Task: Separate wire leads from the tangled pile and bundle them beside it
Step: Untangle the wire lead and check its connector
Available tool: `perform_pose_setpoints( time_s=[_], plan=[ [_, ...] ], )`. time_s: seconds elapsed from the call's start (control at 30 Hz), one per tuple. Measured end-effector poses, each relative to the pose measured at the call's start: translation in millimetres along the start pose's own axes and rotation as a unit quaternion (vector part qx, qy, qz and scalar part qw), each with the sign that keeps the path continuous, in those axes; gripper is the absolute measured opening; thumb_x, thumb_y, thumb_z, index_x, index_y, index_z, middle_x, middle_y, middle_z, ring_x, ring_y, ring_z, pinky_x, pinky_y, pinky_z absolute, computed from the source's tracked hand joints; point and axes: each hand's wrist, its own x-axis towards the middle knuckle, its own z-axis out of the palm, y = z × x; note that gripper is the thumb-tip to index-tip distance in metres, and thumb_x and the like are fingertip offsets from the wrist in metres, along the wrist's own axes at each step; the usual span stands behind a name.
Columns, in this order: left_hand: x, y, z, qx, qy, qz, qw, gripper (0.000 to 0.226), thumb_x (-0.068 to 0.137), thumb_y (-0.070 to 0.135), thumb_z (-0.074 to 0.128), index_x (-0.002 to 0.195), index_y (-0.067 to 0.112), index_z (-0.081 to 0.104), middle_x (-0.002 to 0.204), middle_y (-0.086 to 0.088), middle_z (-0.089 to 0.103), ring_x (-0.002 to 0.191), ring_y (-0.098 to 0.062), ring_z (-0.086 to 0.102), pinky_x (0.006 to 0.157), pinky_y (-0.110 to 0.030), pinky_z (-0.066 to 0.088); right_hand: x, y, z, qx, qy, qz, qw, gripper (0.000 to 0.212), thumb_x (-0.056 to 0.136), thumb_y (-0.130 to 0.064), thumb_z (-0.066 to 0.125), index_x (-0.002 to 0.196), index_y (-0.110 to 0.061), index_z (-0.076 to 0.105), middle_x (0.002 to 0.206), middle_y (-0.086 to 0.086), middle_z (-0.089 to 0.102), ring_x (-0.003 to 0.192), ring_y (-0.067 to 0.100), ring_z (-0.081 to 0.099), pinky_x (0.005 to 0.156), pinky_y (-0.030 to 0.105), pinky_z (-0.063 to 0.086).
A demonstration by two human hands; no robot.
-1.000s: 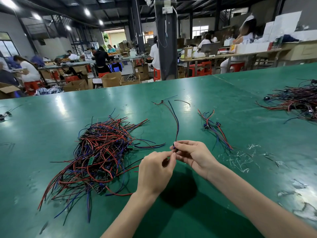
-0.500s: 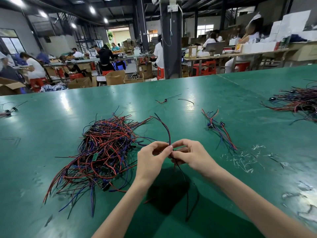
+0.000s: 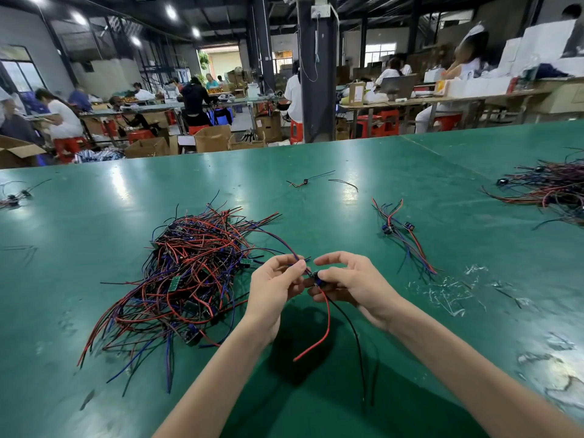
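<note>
Far left of the counter (image 3: 79, 222): a few stray leads (image 3: 14, 197). Left of centre: pile (image 3: 189, 273), red, blue and black wires knotted up, small green boards mixed in, flat on the counter.

Left hand (image 3: 273, 289) is just right of the pile. Its fingers (image 3: 294, 270) are narrow, pinching a blue wire (image 3: 284, 245) that runs back over the pile's right edge. Can't tell if its far end is free.

Lead (image 3: 317, 277) is between the two hands, held off the counter, with a dark connector at the pinch. Red wire (image 3: 327, 320) and black wire (image 3: 355, 336) hang down toward the camera, ends loose.

Right hand (image 3: 357, 286) holds the connector, fingers (image 3: 330, 275) narrow, index lifted off.

Right of the hands: bundle (image 3: 401, 235), a few leads roughly parallel, well apart from the pile. Clear scraps (image 3: 448, 292) lie near it. Far right: second pile (image 3: 543, 188).

Step looks like freeing this lead. To do it well:
- Grip at the connector, not the wires.
- Draw the blue tail slowly along its own line.
- Let the left hand slide up the wire.
- Stop if the pile lifts with it.
- Lay the lead on the bundle, connector at the same end.
</note>
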Motion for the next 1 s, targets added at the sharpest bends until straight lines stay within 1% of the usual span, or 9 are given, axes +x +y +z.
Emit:
perform_pose_setpoints(
  time_s=[0.1, 0.17, 0.3, 0.37, 0.43, 0.6, 0.73, 0.87, 1.0],
  plan=[
    [0.2, -3.0, 0.6, 0.019, -0.003, 0.009, 1.0, 0.008, 0.084, 0.003, 0.066, 0.084, 0.009, 0.062, 0.065, 0.0, 0.063, 0.053, -0.008, 0.054, 0.057, -0.018, 0.046, -1.5, 0.7, 1.3, -0.001, -0.004, 0.019, 1.0, 0.009, 0.089, -0.002, 0.06, 0.097, 0.002, 0.062, 0.078, 0.019, 0.068, 0.057, 0.018, 0.067, 0.054, 0.025, 0.055],
    [0.4, -4.6, 1.6, 0.037, -0.005, 0.016, 0.999, 0.009, 0.084, 0.003, 0.066, 0.082, 0.01, 0.061, 0.064, 0.001, 0.062, 0.051, -0.005, 0.052, 0.055, -0.017, 0.043, -1.9, 2.9, 2.7, -0.014, -0.007, 0.017, 1.0, 0.012, 0.086, -0.008, 0.065, 0.093, 0.002, 0.065, 0.078, 0.017, 0.07, 0.059, 0.016, 0.066, 0.057, 0.025, 0.055],
    [0.0, -5.9, 2.4, 0.048, -0.002, 0.053, 0.997, 0.01, 0.083, 0.001, 0.067, 0.081, 0.009, 0.062, 0.063, 0.005, 0.063, 0.053, -0.006, 0.053, 0.057, -0.02, 0.044, -0.5, 5.8, 3.5, -0.015, 0.003, 0.006, 1.0, 0.005, 0.088, -0.003, 0.062, 0.086, 0.0, 0.066, 0.071, 0.011, 0.07, 0.058, 0.016, 0.065, 0.06, 0.027, 0.058],
    [-1.1, -6.4, 3.4, 0.07, 0.003, 0.084, 0.994, 0.01, 0.082, 0.0, 0.068, 0.08, 0.008, 0.063, 0.063, 0.006, 0.065, 0.055, -0.004, 0.056, 0.056, -0.016, 0.046, -0.3, 5.6, 3.8, -0.013, 0.003, 0.007, 1.0, 0.005, 0.088, -0.001, 0.061, 0.086, 0.001, 0.066, 0.071, 0.012, 0.069, 0.057, 0.017, 0.065, 0.061, 0.027, 0.058],
    [-1.0, -6.6, 4.3, 0.081, 0.005, 0.099, 0.992, 0.01, 0.082, -0.001, 0.068, 0.079, 0.008, 0.063, 0.063, 0.007, 0.064, 0.056, -0.002, 0.056, 0.056, -0.014, 0.046, -0.6, 5.7, 3.8, -0.008, 0.006, 0.009, 1.0, 0.004, 0.087, 0.0, 0.062, 0.087, 0.002, 0.066, 0.072, 0.013, 0.069, 0.056, 0.017, 0.065, 0.06, 0.027, 0.058],
    [1.8, -7.3, 2.8, 0.079, 0.01, 0.083, 0.993, 0.009, 0.082, 0.002, 0.069, 0.081, 0.009, 0.063, 0.064, 0.008, 0.062, 0.053, 0.001, 0.053, 0.054, -0.013, 0.043, -1.0, 6.8, 2.7, -0.006, 0.005, 0.003, 1.0, 0.006, 0.086, 0.002, 0.062, 0.084, -0.001, 0.066, 0.073, 0.009, 0.068, 0.059, 0.018, 0.068, 0.063, 0.027, 0.059],
    [1.4, -8.1, 2.9, 0.081, 0.01, 0.077, 0.994, 0.009, 0.081, 0.002, 0.069, 0.081, 0.009, 0.063, 0.069, 0.003, 0.064, 0.055, 0.0, 0.054, 0.055, -0.014, 0.044, -2.0, 7.5, 2.6, -0.012, -0.003, 0.003, 1.0, 0.009, 0.088, 0.004, 0.059, 0.084, -0.002, 0.064, 0.067, 0.009, 0.069, 0.056, 0.017, 0.067, 0.061, 0.028, 0.059],
    [1.1, -8.3, 3.2, 0.086, 0.01, 0.08, 0.993, 0.011, 0.082, 0.002, 0.069, 0.08, 0.011, 0.063, 0.065, 0.006, 0.063, 0.053, 0.0, 0.053, 0.054, -0.014, 0.044, -2.4, 6.2, 2.5, -0.014, 0.002, 0.002, 1.0, 0.006, 0.087, 0.005, 0.059, 0.086, 0.0, 0.062, 0.065, 0.011, 0.068, 0.055, 0.018, 0.067, 0.06, 0.03, 0.059],
    [0.8, -8.9, 2.4, 0.103, -0.007, 0.073, 0.992, 0.013, 0.083, 0.004, 0.068, 0.085, 0.016, 0.065, 0.059, 0.01, 0.061, 0.055, 0.0, 0.052, 0.055, -0.014, 0.044, -2.5, 6.2, 3.1, -0.021, 0.006, 0.003, 1.0, 0.006, 0.087, 0.005, 0.059, 0.086, -0.001, 0.061, 0.067, 0.013, 0.068, 0.055, 0.018, 0.067, 0.058, 0.028, 0.059]
  ],
)
